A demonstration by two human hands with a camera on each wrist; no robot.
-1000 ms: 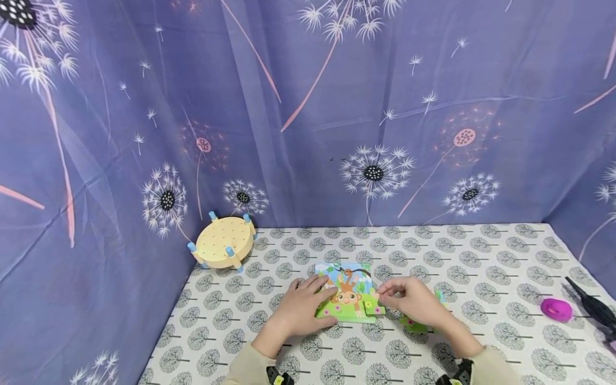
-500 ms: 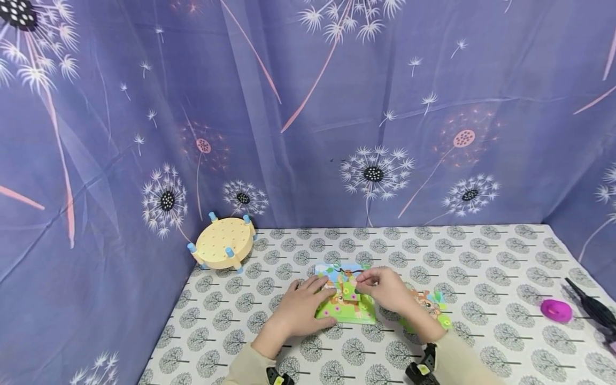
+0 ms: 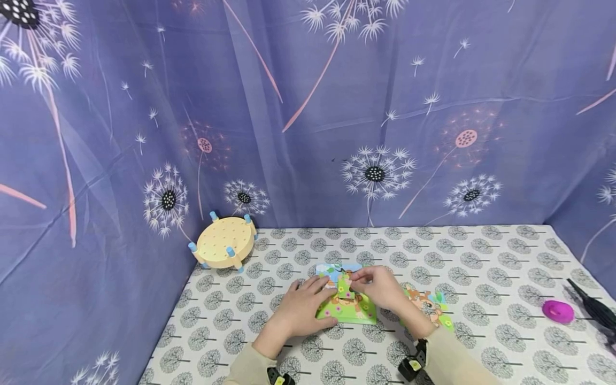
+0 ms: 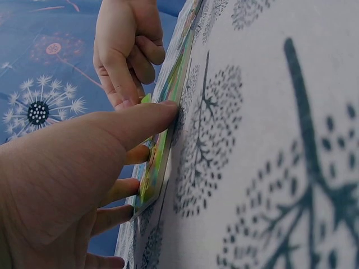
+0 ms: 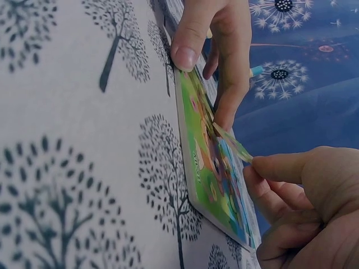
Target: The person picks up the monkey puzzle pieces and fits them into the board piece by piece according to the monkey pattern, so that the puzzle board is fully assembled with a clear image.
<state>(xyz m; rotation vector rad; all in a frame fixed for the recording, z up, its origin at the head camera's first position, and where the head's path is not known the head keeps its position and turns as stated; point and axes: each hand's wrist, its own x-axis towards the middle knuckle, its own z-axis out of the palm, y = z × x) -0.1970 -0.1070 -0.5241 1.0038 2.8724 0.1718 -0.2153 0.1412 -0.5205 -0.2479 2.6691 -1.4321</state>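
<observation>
L hand (image 3: 300, 306) is wide, fingers spread on the L side of the puzzle board (image 3: 367, 316), flat on the patterned counter (image 3: 486, 251). R hand (image 3: 382, 289) pinches a green puzzle pc (image 3: 344, 290) btwn thumb & finger, tilted over the board; can't tell if its edge touches. Other pcs (image 3: 429, 306) lie nearby, R of the board, partly behind R forearm (image 3: 415, 321).

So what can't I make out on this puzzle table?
Head view: left side of the puzzle board, covered by the left hand.
Head view: some loose pieces, behind the right forearm.
Head view: rest of the black object, cut off by the right edge.
Right wrist view: print on the held piece, blurred, nearly edge-on.
</observation>
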